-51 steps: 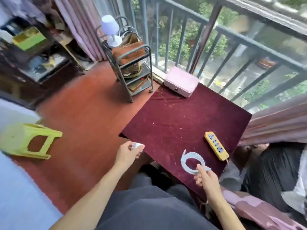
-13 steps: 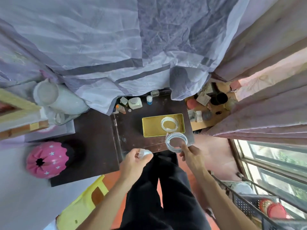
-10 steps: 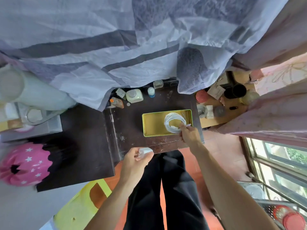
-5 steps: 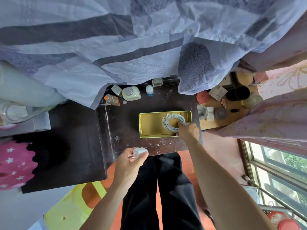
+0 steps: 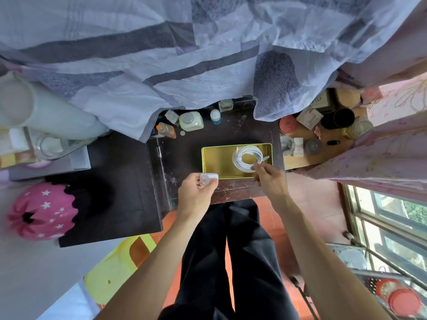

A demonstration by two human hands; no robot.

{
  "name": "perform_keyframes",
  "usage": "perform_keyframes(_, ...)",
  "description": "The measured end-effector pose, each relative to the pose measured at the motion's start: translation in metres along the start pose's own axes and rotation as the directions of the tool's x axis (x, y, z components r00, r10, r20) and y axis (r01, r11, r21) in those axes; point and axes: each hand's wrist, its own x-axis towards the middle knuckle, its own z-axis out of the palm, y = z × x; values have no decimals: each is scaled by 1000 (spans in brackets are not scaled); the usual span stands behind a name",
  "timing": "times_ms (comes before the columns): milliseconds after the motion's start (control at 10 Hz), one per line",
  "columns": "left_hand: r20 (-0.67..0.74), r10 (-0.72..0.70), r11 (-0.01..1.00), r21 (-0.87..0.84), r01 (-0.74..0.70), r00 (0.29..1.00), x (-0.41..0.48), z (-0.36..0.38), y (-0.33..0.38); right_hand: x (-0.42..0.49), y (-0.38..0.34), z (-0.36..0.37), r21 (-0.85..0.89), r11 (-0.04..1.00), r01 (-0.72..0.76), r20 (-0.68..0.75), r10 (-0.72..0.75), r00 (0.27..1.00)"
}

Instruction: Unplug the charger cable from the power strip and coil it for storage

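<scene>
Dark tabletop (image 5: 184, 158) carries an open gold tin (image 5: 215, 162). Coiled white cable (image 5: 247, 158) lies inside the tin, at the right hand's (image 5: 270, 179) fingertips; whether those fingertips pinch it or merely touch cannot be told. Left hand (image 5: 196, 195) fingers are closed around the white charger plug (image 5: 209, 179), just short of the tin's near rim.

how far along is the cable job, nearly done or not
Nearly done. The cable is coiled and lies in the gold tin, the right hand at its edge. The left hand holds the charger, not yet put away.
</scene>
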Motion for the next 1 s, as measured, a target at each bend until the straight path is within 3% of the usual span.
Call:
perform_keyframes(200,-59,69,945,325,-46,996,62,52,9,-34,51,-13,90,995,-42,14,41,999)
perform_keyframes(300,-97,96,861,508,-33,991,87,75,7,-37,79,-16,80,993,-86,11,85,996)
perform_keyframes(500,-114,164,732,680,-43,980,117,99,-6,-36,114,-22,35,993,-116,20,116,993)
perform_keyframes(700,-107,146,709,705,-29,984,119,107,-7,-38,129,-31,33,991,-131,-1,131,991)
perform_keyframes(900,-92,44,784,620,23,995,83,67,27,-66,103,-49,78,994,-83,-13,84,996)
perform_keyframes(1000,-1,-39,884,466,35,999,50,29,48,-92,65,-60,112,993,-21,-17,23,1000)
